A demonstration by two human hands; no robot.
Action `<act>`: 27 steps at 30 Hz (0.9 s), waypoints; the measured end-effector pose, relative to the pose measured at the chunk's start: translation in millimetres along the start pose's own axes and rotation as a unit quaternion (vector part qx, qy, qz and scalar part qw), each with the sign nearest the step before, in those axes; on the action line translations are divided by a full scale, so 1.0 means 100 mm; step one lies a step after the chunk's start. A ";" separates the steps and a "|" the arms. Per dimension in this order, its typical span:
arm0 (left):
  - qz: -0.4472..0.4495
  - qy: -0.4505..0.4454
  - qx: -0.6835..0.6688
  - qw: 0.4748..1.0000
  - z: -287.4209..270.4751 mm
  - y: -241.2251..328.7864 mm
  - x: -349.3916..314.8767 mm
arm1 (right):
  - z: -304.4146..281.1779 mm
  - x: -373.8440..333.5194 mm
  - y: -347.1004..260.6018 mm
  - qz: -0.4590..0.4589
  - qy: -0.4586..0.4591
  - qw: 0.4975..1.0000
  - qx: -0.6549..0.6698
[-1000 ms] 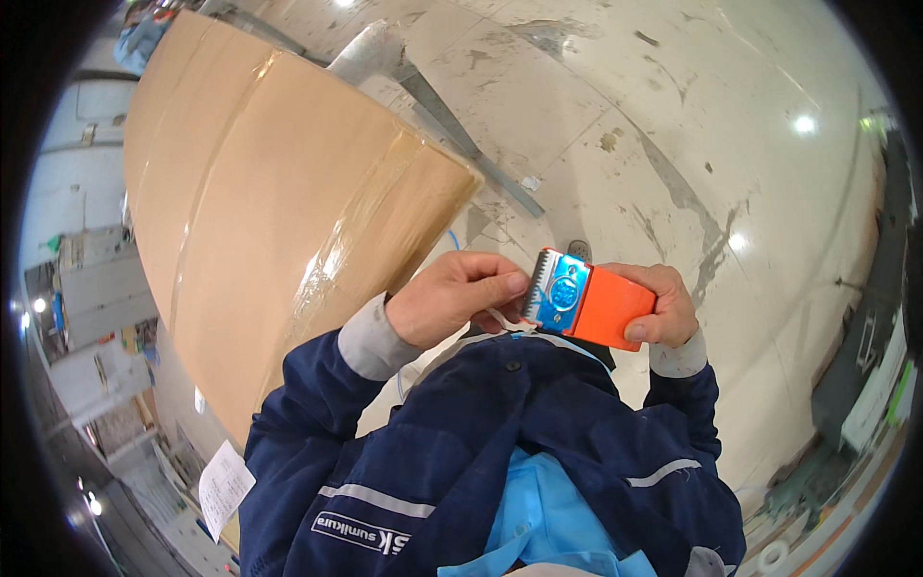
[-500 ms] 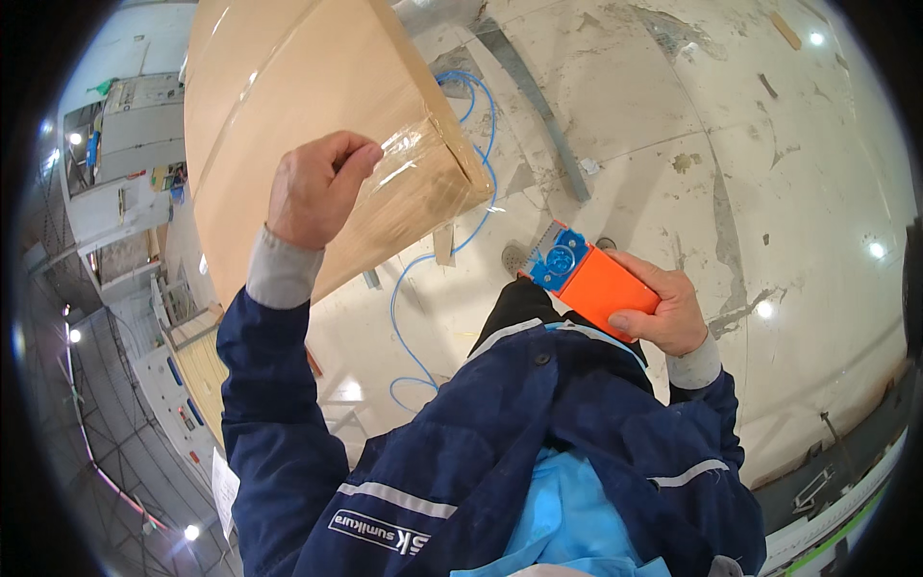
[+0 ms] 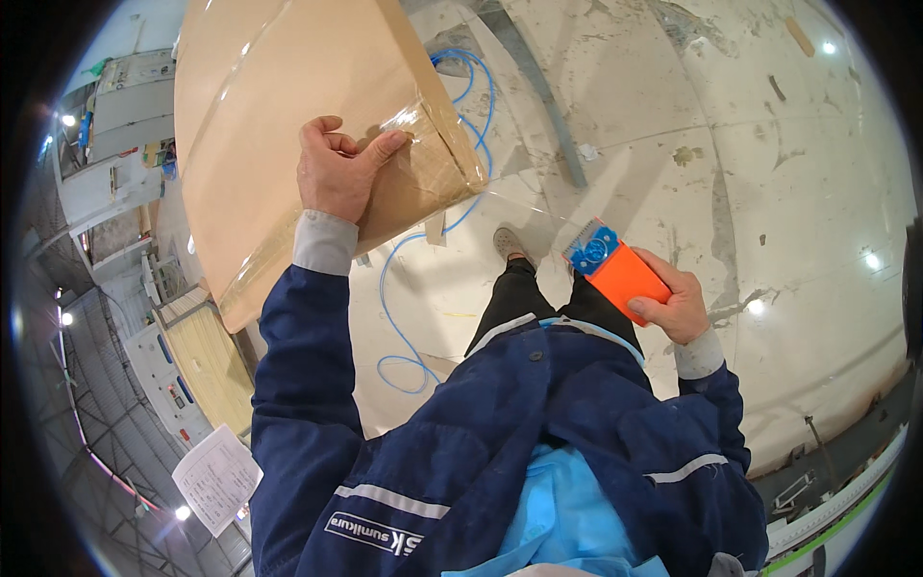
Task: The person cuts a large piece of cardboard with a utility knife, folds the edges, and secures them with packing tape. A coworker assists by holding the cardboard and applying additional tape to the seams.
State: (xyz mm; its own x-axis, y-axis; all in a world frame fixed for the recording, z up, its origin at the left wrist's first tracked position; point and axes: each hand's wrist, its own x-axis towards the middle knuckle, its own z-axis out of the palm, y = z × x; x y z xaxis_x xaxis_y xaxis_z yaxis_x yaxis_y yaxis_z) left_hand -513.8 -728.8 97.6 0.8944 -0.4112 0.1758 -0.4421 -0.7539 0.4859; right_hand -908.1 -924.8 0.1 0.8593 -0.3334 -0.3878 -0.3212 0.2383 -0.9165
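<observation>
A large cardboard box (image 3: 288,106) fills the upper left, with shiny clear packing tape (image 3: 402,119) near its right end. My left hand (image 3: 338,168) is over that end, thumb stretched out to the taped surface and the other fingers loosely curled and apart, gripping nothing. In front of my right thigh, my right hand (image 3: 673,296) is closed round an orange tape dispenser (image 3: 630,285) with a blue toothed head (image 3: 593,248). A thin clear strip (image 3: 524,204) seems to run from the box corner to the dispenser's head.
A blue hose (image 3: 386,298) loops over the worn, pale floor (image 3: 654,192) beside the box. A long grey strip (image 3: 540,87) lies beyond it. At the left are a stack of pale boards (image 3: 210,351) and a sheet of paper (image 3: 219,478) by my sleeve.
My left hand has shifted right along the box and its fingers have loosened, the thumb now extended. The dispenser in my right hand has moved slightly right, away from the box.
</observation>
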 end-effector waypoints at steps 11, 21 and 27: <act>-0.322 -0.429 -0.671 0.512 0.23 0.22 -1.66 | 0.63 1.46 0.35 -0.034 -0.015 0.998 -0.050; -0.312 -0.052 -0.801 0.509 0.82 0.53 -1.16 | 1.01 1.93 -0.23 -0.063 -0.010 0.981 -0.182; -0.271 0.006 -0.842 0.466 0.97 0.47 -1.21 | 0.89 1.74 0.02 0.039 0.039 0.950 -0.308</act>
State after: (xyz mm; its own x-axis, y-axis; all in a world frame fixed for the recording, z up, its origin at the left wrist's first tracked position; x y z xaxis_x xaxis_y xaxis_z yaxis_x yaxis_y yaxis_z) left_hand -649.1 -764.5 16.1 0.8489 -0.3825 -0.3647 0.5196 0.7303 0.4435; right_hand -723.9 -901.4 -60.7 0.7988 -0.4083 -0.4418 -0.5758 -0.3065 -0.7579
